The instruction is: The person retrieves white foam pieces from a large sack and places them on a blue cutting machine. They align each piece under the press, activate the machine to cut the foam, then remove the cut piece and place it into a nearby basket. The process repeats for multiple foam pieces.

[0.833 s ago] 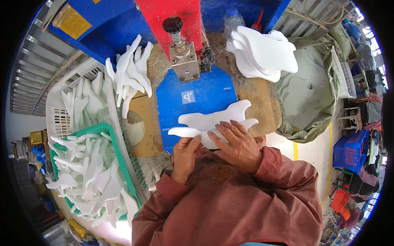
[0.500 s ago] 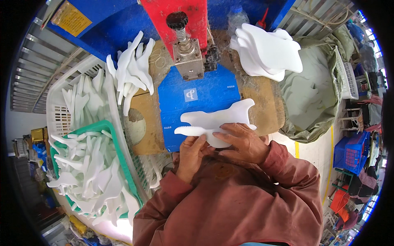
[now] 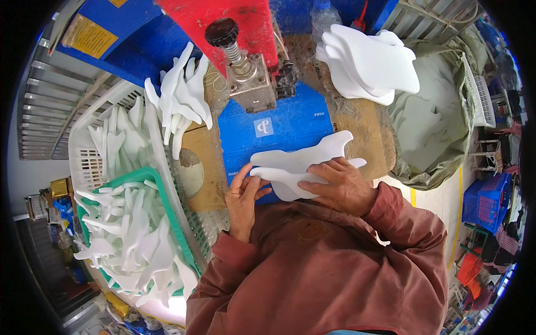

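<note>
A white, soft-looking foam piece (image 3: pixel 304 159) with wavy outlines lies over the near part of a blue sheet. A second white foam layer (image 3: pixel 285 177) shows along its near side; whether the two are one folded piece I cannot tell. My right hand (image 3: pixel 343 187) grips the near layer towards its right end, thumb and fingers bent over it. At the left tip, my left hand (image 3: pixel 243 195) has thumb and index finger at the edge, seemingly pinching it lightly, the other fingers curled loosely. The blue sheet (image 3: pixel 290 123) rests on brown board beneath a press head.
The red press (image 3: pixel 223 11) carries a metal head (image 3: pixel 251 84) above the sheet. White foam stacks flank it, strips (image 3: pixel 181 92) left and wide pieces (image 3: pixel 371 61) right. A green crate (image 3: pixel 167 195) of strips stands left, a fabric sack (image 3: pixel 430 178) right, a plastic bottle (image 3: pixel 325 19) behind.
My left hand has shifted left along the foam to its tip, and its fingers have spread somewhat. The right hand keeps its grip. The whole view has tilted slightly.
</note>
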The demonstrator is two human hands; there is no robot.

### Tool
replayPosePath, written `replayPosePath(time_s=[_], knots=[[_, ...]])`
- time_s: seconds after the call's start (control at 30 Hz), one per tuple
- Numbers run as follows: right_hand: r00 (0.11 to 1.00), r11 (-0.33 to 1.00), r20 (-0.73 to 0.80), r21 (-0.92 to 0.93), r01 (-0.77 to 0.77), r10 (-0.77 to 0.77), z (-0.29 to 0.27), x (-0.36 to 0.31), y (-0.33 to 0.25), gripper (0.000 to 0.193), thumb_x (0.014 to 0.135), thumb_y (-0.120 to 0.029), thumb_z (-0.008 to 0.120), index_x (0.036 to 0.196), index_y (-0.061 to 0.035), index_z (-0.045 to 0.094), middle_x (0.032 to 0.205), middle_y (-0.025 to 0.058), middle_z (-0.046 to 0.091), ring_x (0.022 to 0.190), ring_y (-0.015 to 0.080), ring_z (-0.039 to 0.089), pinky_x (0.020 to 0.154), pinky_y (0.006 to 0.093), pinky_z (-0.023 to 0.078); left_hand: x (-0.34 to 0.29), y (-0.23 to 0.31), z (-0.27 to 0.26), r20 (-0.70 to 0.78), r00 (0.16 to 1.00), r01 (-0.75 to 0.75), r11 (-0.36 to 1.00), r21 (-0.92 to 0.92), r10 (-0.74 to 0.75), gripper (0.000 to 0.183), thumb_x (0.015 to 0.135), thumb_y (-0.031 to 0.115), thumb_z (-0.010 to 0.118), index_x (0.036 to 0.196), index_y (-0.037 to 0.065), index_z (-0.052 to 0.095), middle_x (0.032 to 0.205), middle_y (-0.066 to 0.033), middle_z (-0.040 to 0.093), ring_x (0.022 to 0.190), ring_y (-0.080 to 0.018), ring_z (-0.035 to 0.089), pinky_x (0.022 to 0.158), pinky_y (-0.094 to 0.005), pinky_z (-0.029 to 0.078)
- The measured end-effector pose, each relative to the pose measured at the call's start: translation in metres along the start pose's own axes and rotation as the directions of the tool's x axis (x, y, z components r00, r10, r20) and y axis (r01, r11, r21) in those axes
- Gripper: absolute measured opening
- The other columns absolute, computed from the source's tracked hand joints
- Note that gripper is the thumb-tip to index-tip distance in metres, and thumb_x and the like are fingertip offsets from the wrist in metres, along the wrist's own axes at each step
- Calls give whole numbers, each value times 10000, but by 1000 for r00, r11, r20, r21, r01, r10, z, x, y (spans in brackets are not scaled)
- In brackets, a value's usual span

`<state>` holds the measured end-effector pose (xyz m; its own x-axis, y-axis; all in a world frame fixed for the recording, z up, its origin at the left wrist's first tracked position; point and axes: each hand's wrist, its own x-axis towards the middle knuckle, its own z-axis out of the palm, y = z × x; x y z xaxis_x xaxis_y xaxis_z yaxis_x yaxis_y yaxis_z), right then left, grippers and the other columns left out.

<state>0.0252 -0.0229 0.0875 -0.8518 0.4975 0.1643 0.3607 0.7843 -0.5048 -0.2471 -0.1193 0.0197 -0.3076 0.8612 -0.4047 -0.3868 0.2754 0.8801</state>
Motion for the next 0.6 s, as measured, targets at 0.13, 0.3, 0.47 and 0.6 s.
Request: replayPosePath(time_s=[0.13, 0.3, 0.47, 0.6], knots=[[999, 998, -35, -61, 10, -12, 5, 7, 5, 615, 788, -206, 831, 1383, -167, 678, 1301, 113, 622, 1135, 304, 634, 974, 462, 482, 8, -5, -6, -19, 992, -117, 976, 181, 122, 344, 1043, 58, 680, 1385, 26, 669, 1184, -134, 738, 1005, -211, 749, 831, -347, 650], [999, 996, -3, -87, -37, 37, 7, 17, 11, 567, 807, -177, 818, 1350, -122, 664, 1231, 85, 625, 1113, 257, 637, 979, 411, 474, 17, -1, -3, -18, 938, -272, 768, 580, 346, 245, 990, 57, 744, 1229, 7, 767, 1130, -134, 741, 937, -201, 735, 787, -324, 612], [999, 993, 27, -108, -40, 43, 13, 28, 20, 640, 778, -203, 855, 1375, -129, 637, 1309, 99, 605, 1158, 277, 620, 996, 435, 459, 35, 5, -4, 81, 845, -384, 493, 781, 529, 226, 935, 79, 796, 1157, 36, 803, 1056, -159, 713, 886, -269, 711, 779, -355, 585], [999, 994, 29, -103, -40, 43, 20, 33, 28, 625, 779, -200, 857, 1362, -130, 642, 1283, 96, 599, 1146, 277, 611, 992, 437, 457, 43, 0, -5, 77, 849, -364, 473, 802, 523, 231, 925, 102, 807, 1146, 34, 804, 1064, -160, 713, 903, -293, 705, 796, -383, 575]])
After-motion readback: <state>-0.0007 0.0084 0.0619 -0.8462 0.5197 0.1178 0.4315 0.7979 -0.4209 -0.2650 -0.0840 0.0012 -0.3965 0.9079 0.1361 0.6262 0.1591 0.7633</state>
